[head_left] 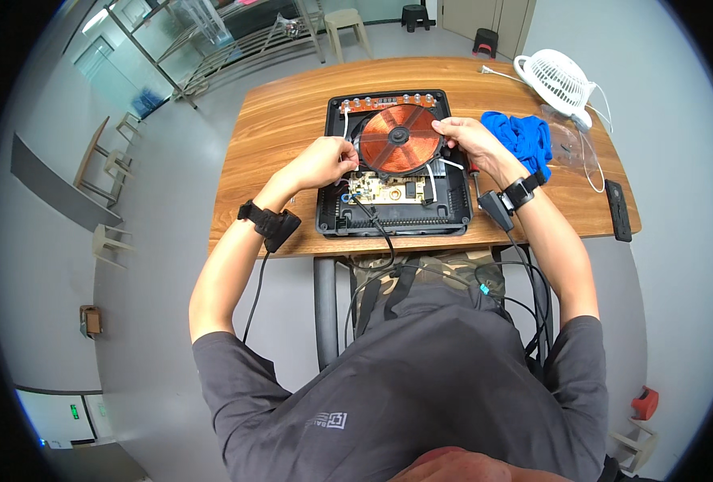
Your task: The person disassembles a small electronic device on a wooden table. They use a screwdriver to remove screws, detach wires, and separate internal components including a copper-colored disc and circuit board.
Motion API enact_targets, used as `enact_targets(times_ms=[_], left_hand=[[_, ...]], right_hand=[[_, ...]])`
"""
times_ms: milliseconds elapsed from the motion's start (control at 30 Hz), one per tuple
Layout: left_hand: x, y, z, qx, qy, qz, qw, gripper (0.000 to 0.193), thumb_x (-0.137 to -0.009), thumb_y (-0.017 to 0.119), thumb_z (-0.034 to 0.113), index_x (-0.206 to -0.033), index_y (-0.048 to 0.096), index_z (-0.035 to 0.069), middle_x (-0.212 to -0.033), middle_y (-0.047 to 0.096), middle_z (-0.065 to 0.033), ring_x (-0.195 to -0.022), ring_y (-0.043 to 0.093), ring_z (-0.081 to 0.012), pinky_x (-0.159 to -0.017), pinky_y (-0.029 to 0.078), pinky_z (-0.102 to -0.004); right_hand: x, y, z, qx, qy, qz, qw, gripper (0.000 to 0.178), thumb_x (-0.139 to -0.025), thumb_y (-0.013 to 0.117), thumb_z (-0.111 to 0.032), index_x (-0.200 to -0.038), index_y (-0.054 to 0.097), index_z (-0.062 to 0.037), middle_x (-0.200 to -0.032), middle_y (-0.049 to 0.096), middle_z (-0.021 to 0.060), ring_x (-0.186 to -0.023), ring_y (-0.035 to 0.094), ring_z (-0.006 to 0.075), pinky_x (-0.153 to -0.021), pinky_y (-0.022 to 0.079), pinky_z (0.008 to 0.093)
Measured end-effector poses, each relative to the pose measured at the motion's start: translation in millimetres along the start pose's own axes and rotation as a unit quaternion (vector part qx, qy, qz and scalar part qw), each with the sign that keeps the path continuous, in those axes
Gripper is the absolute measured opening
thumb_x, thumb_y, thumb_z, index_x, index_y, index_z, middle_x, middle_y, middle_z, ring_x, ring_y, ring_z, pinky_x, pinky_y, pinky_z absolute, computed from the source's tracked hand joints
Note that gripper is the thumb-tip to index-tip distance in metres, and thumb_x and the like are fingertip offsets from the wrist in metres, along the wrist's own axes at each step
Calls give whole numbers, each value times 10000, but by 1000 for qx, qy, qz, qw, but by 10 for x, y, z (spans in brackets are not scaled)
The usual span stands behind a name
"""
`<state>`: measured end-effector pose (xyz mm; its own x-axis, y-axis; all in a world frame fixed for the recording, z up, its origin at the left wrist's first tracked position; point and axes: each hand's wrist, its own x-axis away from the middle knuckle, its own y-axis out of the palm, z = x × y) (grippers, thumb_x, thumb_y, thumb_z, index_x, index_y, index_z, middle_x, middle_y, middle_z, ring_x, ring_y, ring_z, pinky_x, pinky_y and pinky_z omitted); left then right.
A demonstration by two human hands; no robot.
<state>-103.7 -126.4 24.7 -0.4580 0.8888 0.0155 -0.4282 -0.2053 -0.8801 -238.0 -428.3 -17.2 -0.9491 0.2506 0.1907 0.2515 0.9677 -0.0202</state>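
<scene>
An opened induction cooker sits on the table in its black housing [459, 218]. Inside it is a round copper coil [401, 138] with a dark hub, lying over part of a pale circuit board [385, 189]. My left hand [324, 163] is closed in a pinch at the coil's left edge, by a white wire; what its fingertips hold is hidden. My right hand [470, 143] grips the coil's right rim, with the thumb on top. An orange control board [385, 102] with several round buttons lies along the housing's far side. White leads [433, 183] run from the coil's near right side.
A blue cloth [519, 140] lies right of the cooker, beside a clear plastic piece [564, 145]. Farther back stands a white fan [556, 80] with its cable. A black strip [617, 210] rests at the table's right edge. A black cable [385, 241] hangs over the front edge.
</scene>
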Motion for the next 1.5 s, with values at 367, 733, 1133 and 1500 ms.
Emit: enact_targets(times_ms=[367, 733, 1133, 1500], left_hand=[[-312, -67, -32, -31, 42, 47, 998, 161, -919, 700, 146, -962, 729, -7, -895, 735, -188, -857, 712, -323, -790, 548, -409], [-420, 148, -221, -89, 43, 10, 995, 156, -881, 724, 146, -958, 752, 14, -886, 745, -182, -879, 721, -336, -790, 559, -418], [-141, 65, -272, -57, 12, 19, 998, 245, -849, 785, 175, -1033, 768, 14, -977, 741, -200, -927, 716, -348, -838, 559, -410], [120, 0, -214, -57, 37, -31, 997, 221, -869, 770, 180, -1040, 777, 40, -963, 718, -154, -909, 711, -311, -832, 568, -389]], right_hand=[[-82, -178, 220, -76, -23, 48, 996, 182, -992, 718, -309, -955, 692, -133, -717, 504, -107, -611, 400, 11, -550, 322, 170], [-190, -267, 205, -51, 41, 36, 997, 169, -994, 720, -276, -946, 671, -122, -703, 528, -99, -564, 417, 6, -500, 345, 172], [-223, -182, 138, 371, -47, 139, 917, 435, -914, 735, -422, -827, 724, 4, -755, 728, 168, -725, 722, 270, -687, 560, 398], [-200, -54, 23, 430, -40, 132, 892, 468, -887, 749, -424, -1013, 754, 27, -953, 745, 259, -958, 730, 391, -859, 569, 436]])
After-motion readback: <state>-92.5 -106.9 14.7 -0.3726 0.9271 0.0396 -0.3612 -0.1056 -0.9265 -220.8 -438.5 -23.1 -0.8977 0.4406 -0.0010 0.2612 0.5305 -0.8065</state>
